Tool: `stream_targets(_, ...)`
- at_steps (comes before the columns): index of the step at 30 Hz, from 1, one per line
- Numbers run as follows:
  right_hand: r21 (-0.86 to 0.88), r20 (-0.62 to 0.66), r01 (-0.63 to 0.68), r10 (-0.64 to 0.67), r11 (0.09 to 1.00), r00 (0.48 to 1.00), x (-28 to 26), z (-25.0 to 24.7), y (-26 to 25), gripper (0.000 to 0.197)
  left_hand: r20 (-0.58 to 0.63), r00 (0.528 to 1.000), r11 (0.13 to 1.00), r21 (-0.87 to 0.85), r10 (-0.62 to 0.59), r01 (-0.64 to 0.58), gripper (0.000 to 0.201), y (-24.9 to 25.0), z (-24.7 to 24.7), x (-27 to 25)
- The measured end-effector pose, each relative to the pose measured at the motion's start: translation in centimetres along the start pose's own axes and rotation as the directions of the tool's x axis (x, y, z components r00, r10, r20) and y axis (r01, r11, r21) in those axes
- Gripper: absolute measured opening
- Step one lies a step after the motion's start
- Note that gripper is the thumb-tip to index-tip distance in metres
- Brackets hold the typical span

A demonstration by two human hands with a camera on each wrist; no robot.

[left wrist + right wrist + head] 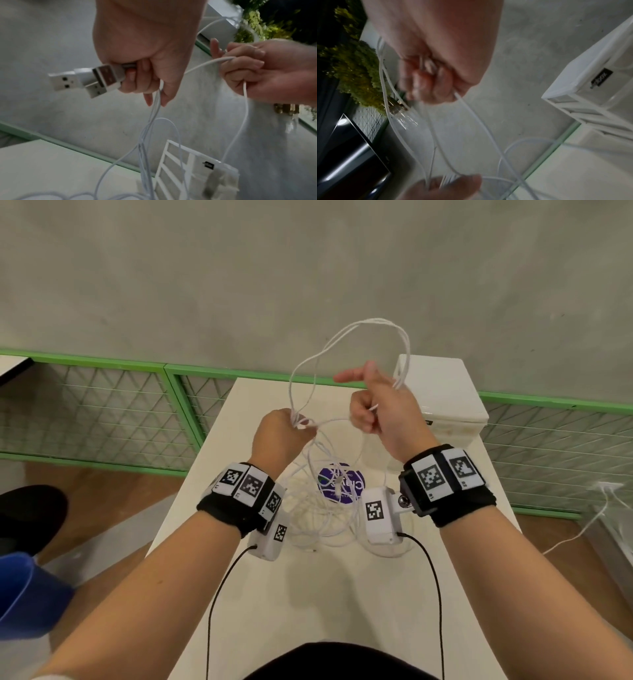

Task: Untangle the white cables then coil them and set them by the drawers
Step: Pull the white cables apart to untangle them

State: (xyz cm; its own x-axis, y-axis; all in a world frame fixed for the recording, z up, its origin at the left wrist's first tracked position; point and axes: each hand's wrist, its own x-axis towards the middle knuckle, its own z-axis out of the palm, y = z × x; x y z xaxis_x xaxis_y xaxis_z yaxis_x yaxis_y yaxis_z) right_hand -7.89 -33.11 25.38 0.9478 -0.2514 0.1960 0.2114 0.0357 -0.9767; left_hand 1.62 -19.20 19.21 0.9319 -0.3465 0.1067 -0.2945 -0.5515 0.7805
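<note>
Both hands are up in the air over the pale cream counter (329, 594), and both hold the thin white cables (371, 320).

The left hand (279, 436) is curled tight around a bunch of cable ends. In the left wrist view, three flat silver plugs (89, 79) stick out of its fist, and several cable strands hang down from under its fingers (132, 75).

The right hand (380, 409) is a little higher and to the right. Its lower fingers are curled around the cables, while the pointing finger sticks out to the left and the thumb points up. A big round loop of cable stands up above this hand. One strand runs across from the right hand to the left hand.

More white cable hangs down from both hands to the counter. There it lies in a loose, messy pile between the two wrists, on top of a round purple sticker (340, 482).

The white plastic box of small drawers (442, 392) stands at the far right of the counter, just behind the right hand. The cables in the air are near it but I cannot tell if they touch it.

Behind the counter runs a green metal fence with wire mesh (102, 405), and then a grey wall (308, 268).
</note>
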Motion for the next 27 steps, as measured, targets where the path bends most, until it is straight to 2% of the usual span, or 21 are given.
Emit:
stream_targets(2, -0.020, -0.175, 0.124, -0.125, 0.992, 0.977, 0.2, -0.9, -0.5, 0.033, 0.009, 1.000, 0.985, 0.172, -0.012, 0.010, 0.027, -1.3, -0.4, 0.4)
stream_targets(4, -0.075, -0.358, 0.204, -0.217, 0.976, 0.908, 0.4, -2.1, -0.6, 0.028, 0.023, 0.994, 0.956, 0.277, -0.107, 0.097, 0.031, -2.6, -0.7, 0.8)
stream_targets(6, -0.186, -0.474, 0.220, -0.284, 0.958, 0.834, 0.5, -3.2, -0.5, 0.026, 0.031, 0.982, 0.915, 0.370, -0.188, 0.163, 0.034, -4.0, -0.8, 0.9)
stream_targets(8, -0.284, -0.501, 0.209, -0.331, 0.936, 0.800, 0.5, -3.6, -0.4, 0.024, 0.063, 0.969, 0.881, 0.434, -0.240, 0.190, 0.037, -5.1, -0.7, 0.8)
stream_targets(10, -0.388, -0.488, 0.168, -0.356, 0.906, 0.797, 0.3, -3.7, 0.0, 0.024, 0.103, 0.962, 0.890, 0.415, -0.253, 0.189, 0.039, -5.7, -0.6, 1.0)
stream_targets(12, -0.472, -0.473, 0.117, -0.363, 0.874, 0.803, -0.1, -3.9, 0.8, 0.023, 0.117, 0.970, 0.929, 0.332, -0.213, 0.164, 0.039, -5.6, -0.8, 1.2)
stream_targets(13, -0.494, -0.490, 0.107, -0.379, 0.863, 0.785, -0.3, -4.1, 1.3, 0.023, 0.096, 0.979, 0.942, 0.304, -0.179, 0.142, 0.040, -5.4, -1.0, 1.3)
stream_targets(14, -0.507, -0.516, 0.128, -0.419, 0.852, 0.747, -0.6, -4.2, 1.6, 0.023, 0.056, 0.987, 0.944, 0.305, -0.148, 0.124, 0.042, -5.1, -1.3, 1.4)
stream_targets(17, -0.590, -0.572, 0.256, -0.620, 0.766, 0.537, -1.0, -4.8, 1.7, 0.023, -0.112, 0.989, 0.912, 0.389, -0.094, 0.131, 0.039, -4.4, -2.1, 1.5)
stream_targets(18, -0.627, -0.563, 0.265, -0.662, 0.732, 0.495, -1.0, -4.9, 1.6, 0.023, -0.148, 0.985, 0.907, 0.394, -0.093, 0.145, 0.037, -4.3, -2.3, 1.5)
stream_targets(19, -0.664, -0.543, 0.260, -0.691, 0.701, 0.477, -0.8, -5.1, 1.5, 0.024, -0.170, 0.980, 0.908, 0.386, -0.101, 0.160, 0.036, -4.4, -2.4, 1.5)
stream_targets(21, -0.728, -0.491, 0.229, -0.724, 0.646, 0.484, -0.6, -5.4, 2.0, 0.025, -0.205, 0.971, 0.929, 0.320, -0.125, 0.187, 0.035, -4.4, -2.3, 1.6)
stream_targets(23, -0.768, -0.451, 0.171, -0.710, 0.618, 0.541, -0.4, -5.9, 3.0, 0.027, -0.220, 0.965, 0.965, 0.182, -0.145, 0.187, 0.038, -4.3, -1.9, 1.3)
stream_targets(24, -0.801, -0.436, 0.099, -0.688, 0.591, 0.580, -0.5, -6.2, 3.6, 0.026, -0.209, 0.965, 0.981, 0.078, -0.159, 0.178, 0.037, -4.2, -1.7, 1.2)
stream_targets(25, -0.837, -0.423, -0.004, -0.644, 0.547, 0.638, -0.7, -6.5, 4.4, 0.024, -0.183, 0.968, 0.985, -0.044, -0.171, 0.166, 0.033, -3.9, -1.5, 0.9)
stream_targets(26, -0.860, -0.411, -0.116, -0.540, 0.497, 0.735, -1.0, -6.9, 4.7, 0.023, -0.147, 0.973, 0.975, -0.164, -0.177, 0.153, 0.027, -3.5, -1.5, 0.7)
stream_targets(27, -0.864, -0.403, -0.227, -0.345, 0.450, 0.848, -1.4, -7.2, 5.0, 0.025, -0.117, 0.978, 0.955, -0.262, -0.175, 0.140, 0.021, -3.0, -1.5, 0.4)
